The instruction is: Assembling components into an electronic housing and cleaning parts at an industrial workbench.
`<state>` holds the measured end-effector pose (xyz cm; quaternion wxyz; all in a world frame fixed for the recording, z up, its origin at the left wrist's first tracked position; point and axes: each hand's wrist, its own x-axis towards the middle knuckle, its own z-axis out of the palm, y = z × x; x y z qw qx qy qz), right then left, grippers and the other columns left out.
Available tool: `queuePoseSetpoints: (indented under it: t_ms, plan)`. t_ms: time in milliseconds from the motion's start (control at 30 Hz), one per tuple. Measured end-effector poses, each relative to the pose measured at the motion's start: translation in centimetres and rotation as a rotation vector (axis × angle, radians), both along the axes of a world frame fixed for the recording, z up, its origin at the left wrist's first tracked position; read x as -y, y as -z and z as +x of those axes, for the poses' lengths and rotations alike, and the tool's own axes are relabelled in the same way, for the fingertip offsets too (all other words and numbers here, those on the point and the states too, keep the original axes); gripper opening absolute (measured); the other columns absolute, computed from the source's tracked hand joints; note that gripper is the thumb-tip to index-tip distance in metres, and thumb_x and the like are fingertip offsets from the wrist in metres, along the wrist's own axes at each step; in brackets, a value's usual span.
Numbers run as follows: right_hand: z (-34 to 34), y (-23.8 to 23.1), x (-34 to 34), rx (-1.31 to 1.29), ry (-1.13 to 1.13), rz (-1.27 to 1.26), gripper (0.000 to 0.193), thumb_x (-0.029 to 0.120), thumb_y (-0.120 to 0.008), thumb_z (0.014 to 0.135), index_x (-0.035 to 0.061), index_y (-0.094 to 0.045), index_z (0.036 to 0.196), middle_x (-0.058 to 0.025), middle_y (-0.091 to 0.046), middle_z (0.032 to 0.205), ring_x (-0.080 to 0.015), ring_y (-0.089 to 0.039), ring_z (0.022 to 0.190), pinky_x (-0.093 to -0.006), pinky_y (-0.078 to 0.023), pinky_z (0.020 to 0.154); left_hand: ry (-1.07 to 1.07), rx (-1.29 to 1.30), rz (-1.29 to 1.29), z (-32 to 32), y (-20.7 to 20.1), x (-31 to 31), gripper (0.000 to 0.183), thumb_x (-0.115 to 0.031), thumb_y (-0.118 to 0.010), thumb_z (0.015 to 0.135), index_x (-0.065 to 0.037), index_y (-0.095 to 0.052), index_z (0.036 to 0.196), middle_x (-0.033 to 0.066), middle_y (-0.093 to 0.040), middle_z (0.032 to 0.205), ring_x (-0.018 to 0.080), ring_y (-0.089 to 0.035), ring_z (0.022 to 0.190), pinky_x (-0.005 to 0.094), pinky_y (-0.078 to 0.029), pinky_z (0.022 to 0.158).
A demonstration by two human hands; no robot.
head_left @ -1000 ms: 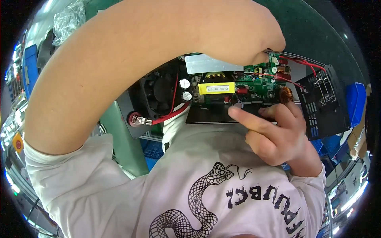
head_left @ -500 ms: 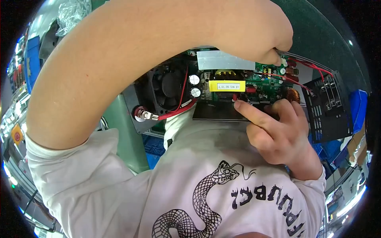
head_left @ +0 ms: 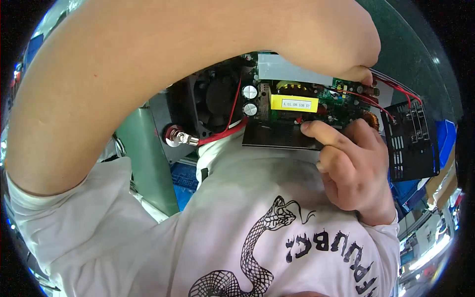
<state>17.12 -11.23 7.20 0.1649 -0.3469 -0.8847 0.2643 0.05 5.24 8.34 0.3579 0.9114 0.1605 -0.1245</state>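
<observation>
Across my lap lies an open electronic power unit, with a green circuit board (head_left: 329, 94), a yellow-wrapped transformer (head_left: 294, 103) and a black plate (head_left: 277, 138) along its near side. My left hand (head_left: 354, 52) reaches round from the far side, its fingers curled down onto the board's right part; what they pinch is hidden. My right hand (head_left: 354, 166) grips the near edge, closed round it. Its index fingertip touches the board beside a small red part, and the other fingers bend in by a copper coil (head_left: 370, 120).
A black fan (head_left: 217, 96) and a metal cable terminal (head_left: 185, 138) on a red cable sit at the unit's left. Red wires lead to a slotted black end panel (head_left: 413, 143) at the right. Beside it is a blue bin (head_left: 446, 143). A green surface (head_left: 153, 158) lies left.
The view has shifted, and my left forearm takes up more of the picture. My left fingers sit a little deeper behind the forearm; my right index finger stays on the board.
</observation>
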Motion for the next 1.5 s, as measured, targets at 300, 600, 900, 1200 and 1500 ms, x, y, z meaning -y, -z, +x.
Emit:
queuePoseSetpoints:
  t_ms: [300, 600, 900, 1200, 1500]
  plan:
    - [0.9, -0.1, -0.1, 0.006, 0.068, 0.003, 0.027, 0.003, -0.064, 0.057, 0.0069, -0.045, 0.076, -0.0127, -0.07, 0.109, -0.0259, -0.046, 0.058, -0.0347, -0.041, 0.05, 0.012, 0.007, -0.01, 0.8, 0.2, -0.5, 0.029, -0.023, -0.054, 0.091, 0.002, -0.069, 0.085, 0.0222, -0.067, 0.082, 0.0392, -0.066, 0.081, 0.0471, -0.053, 0.074]
    - [0.4, 0.1, -1.6, -0.043, -0.126, 0.155, 0.022, 0.005, -0.063, 0.06, 0.0034, -0.046, 0.073, -0.0187, -0.069, 0.105, -0.0355, -0.065, 0.091, -0.0469, -0.058, 0.076, 0.037, 0.04, -0.016, 0.8, 0.6, -0.4, 0.03, -0.024, -0.054, 0.092, 0.002, -0.069, 0.085, 0.0222, -0.068, 0.082, 0.0391, -0.066, 0.082, 0.0471, -0.053, 0.075]
    - [0.1, -0.6, -1.6, -0.007, -0.083, -0.057, 0.032, 0.003, -0.068, 0.056, 0.0031, -0.048, 0.08, -0.0168, -0.066, 0.102, -0.0386, -0.064, 0.093, -0.043, -0.058, 0.075, 0.036, 0.015, 0.012, 0.4, -0.4, -0.3, 0.031, -0.024, -0.053, 0.092, 0.002, -0.069, 0.085, 0.0222, -0.068, 0.082, 0.0391, -0.066, 0.082, 0.047, -0.053, 0.075]
    - [-0.1, -0.5, -1.6, 0.051, -0.037, 0.037, 0.029, 0.016, -0.066, 0.059, 0.0056, -0.057, 0.084, -0.0095, -0.065, 0.1, -0.0294, -0.064, 0.094, -0.0368, -0.057, 0.072, 0.033, 0.002, -0.005, 0.1, 0.1, -1.0, 0.032, -0.025, -0.052, 0.093, 0.002, -0.069, 0.085, 0.0221, -0.068, 0.082, 0.039, -0.066, 0.082, 0.047, -0.053, 0.075]
    - [-0.3, -0.5, -1.6, 0.041, -0.003, 0.03, 0.028, 0.012, -0.066, 0.058, 0.0048, -0.057, 0.084, -0.0115, -0.064, 0.098, -0.0311, -0.064, 0.091, -0.0377, -0.057, 0.07, 0.048, -0.01, 0.003, 0.2, -0.3, -1.2, 0.033, -0.025, -0.051, 0.094, 0.001, -0.069, 0.086, 0.0221, -0.068, 0.082, 0.039, -0.066, 0.082, 0.047, -0.053, 0.075]
